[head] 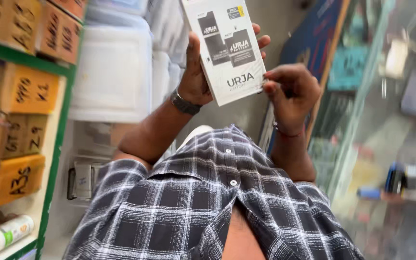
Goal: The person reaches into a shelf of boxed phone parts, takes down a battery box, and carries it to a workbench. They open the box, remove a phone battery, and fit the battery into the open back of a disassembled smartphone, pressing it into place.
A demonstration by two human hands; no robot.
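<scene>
Left hand point(196, 72) held a flat white carton point(227, 48) upright in front of the chest, thumb on the printed face, fingertips wrapping round the far edge at the right. Grip was closed on the carton along its left side. Carton carried dark rectangular pictures on the front; its top ran out of frame. Right hand point(292, 94) sat at the carton's lower right corner, fingers curled, tips pinching or picking at that corner; grip narrow, touching the edge, though whether it actually clamped the carton could not be told. Metal wristwatch point(185, 103) on the left wrist, red thread band point(285, 132) on the right.

Checked dark-and-white shirt point(208, 202) filled the lower middle, blocking any view of what lay under the hands. To the left, a green-edged shelf point(54, 159) stacked with small orange and brown boxes point(27, 89) bearing handwritten marks; a white tube-like bottle point(3, 233) lay on the lowest level. Behind the carton, stacked white plastic bins point(114, 72), just beside the shelf. To the right, a glass bench point(376, 144) with blurred goods under it, and a blue item point(396, 178) on top, too blurred to name. Nothing stood between the hands and the carton.
</scene>
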